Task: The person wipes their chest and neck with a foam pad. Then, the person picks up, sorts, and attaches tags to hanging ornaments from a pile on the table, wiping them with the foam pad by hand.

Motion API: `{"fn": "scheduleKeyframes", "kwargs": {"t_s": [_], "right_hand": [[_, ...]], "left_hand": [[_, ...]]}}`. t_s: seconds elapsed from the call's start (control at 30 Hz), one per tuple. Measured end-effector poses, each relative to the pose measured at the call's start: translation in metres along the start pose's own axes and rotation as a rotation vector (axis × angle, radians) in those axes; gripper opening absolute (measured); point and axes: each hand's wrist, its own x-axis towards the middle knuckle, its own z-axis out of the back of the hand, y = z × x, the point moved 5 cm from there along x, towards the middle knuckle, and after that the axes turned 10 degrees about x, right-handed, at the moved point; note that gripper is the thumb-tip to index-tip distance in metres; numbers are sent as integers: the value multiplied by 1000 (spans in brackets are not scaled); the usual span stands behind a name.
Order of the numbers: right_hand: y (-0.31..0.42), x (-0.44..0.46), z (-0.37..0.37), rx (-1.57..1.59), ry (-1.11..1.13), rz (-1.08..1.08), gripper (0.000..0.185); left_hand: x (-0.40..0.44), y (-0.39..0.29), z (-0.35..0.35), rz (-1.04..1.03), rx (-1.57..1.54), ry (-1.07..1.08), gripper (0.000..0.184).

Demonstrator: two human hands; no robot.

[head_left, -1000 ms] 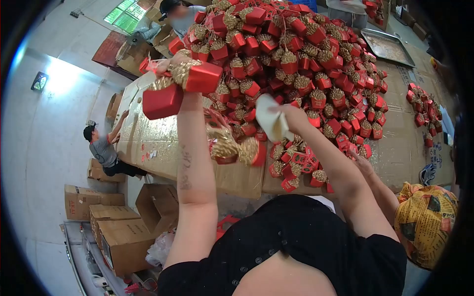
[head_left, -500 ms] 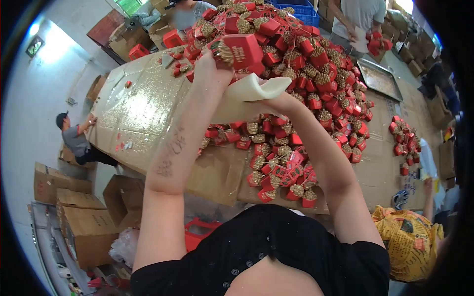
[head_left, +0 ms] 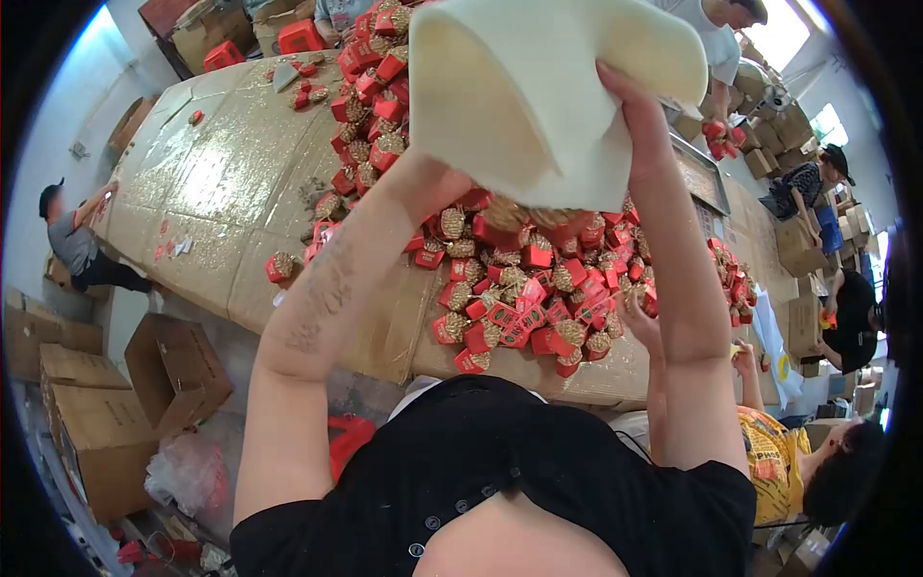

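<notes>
My right hand [head_left: 633, 111] grips a cream-white flexible sheet [head_left: 586, 125], bent into a fold and raised before me, thumb on its near face. The sheet covers part of the view. Partly behind its lower left edge is my left hand [head_left: 437, 185], closed at a red-and-gold ornament [head_left: 514, 216] that looks larger and nearer than the rest; its fingers are mostly hidden. Below and around lies a heap of red box-shaped ornaments with gold woven-looking tops [head_left: 538, 255]. Several red printed tags [head_left: 519, 322] show among them.
The cardboard-covered table [head_left: 216, 212] carries the heap and a few stray pieces. A metal tray [head_left: 702, 178] lies beyond my right arm. A person in yellow [head_left: 774, 462] is close on my right. Others stand across the table and at its left [head_left: 72, 240]. Open cartons [head_left: 173, 375] stand left.
The white sheet has come up and opened wider toward the camera, lifted by my right hand. My left hand has lowered, now partly behind the sheet. My view has shifted.
</notes>
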Motion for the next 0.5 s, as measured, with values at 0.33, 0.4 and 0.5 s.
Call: {"fn": "scheduleKeyframes", "kwargs": {"t_s": [0.33, 0.4, 0.5], "right_hand": [[-4, 39, -36, -131, -149, -122, 42], [-11, 30, -57, -33, -208, -178, 44], [-6, 34, -37, -134, -163, -220, 44]], "left_hand": [[7, -1, 11, -224, 647, -547, 17], [9, 5, 13, -192, 646, -540, 18], [12, 14, 16, -84, 561, -331, 14]]}}
